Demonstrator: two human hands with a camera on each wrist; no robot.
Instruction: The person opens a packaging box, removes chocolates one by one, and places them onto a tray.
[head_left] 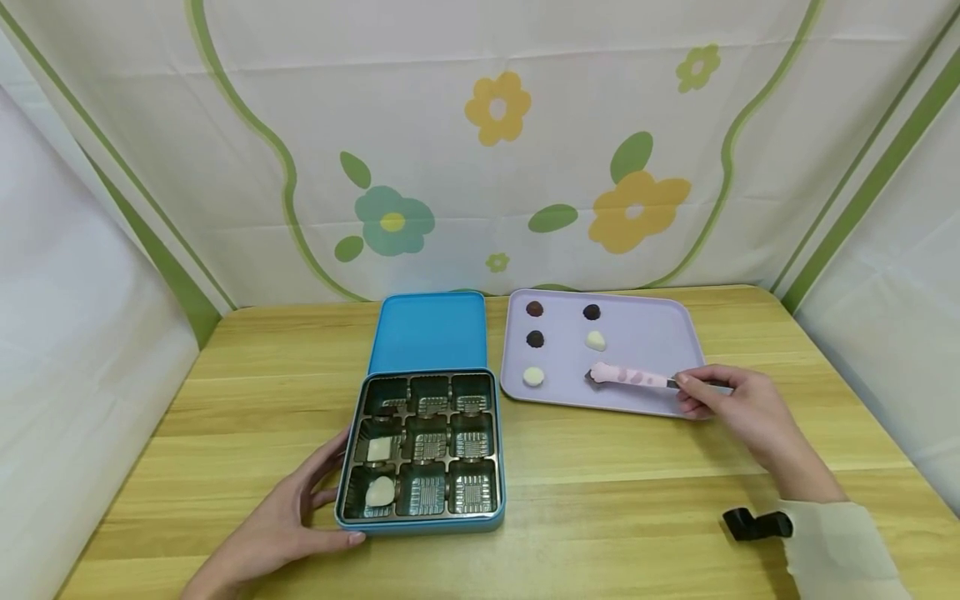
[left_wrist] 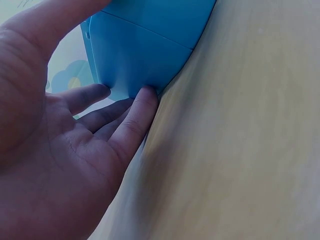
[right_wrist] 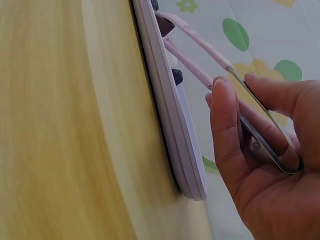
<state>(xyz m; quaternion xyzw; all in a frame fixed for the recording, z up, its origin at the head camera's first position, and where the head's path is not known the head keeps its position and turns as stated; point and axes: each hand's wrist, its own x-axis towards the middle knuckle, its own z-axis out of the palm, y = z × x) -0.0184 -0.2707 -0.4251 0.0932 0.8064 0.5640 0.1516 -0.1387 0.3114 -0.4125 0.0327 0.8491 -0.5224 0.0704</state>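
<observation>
My right hand (head_left: 738,408) pinches metal tongs (head_left: 633,377) with pink tips between thumb and fingers. In the right wrist view the tong tips stand on either side of a dark brown chocolate (right_wrist: 164,25) at the tray. The lilac tray (head_left: 645,325) also bears dark chocolates (head_left: 535,339) and white ones (head_left: 533,377). My left hand (head_left: 281,517) lies along the left side of a blue tin (head_left: 427,527), thumb by its front corner, fingertips against its wall. The tin's dark divided insert (head_left: 448,458) has a white square chocolate (head_left: 379,449), a rounded white one (head_left: 380,492) and a dark one (head_left: 386,411) in its left column.
Behind the tin lies a blue lid (head_left: 431,333), next to the tray. A black device (head_left: 757,525) sits at the right sleeve (head_left: 840,546). Flowered cloth (head_left: 480,167) stands behind and on both sides of the wooden table (head_left: 600,517).
</observation>
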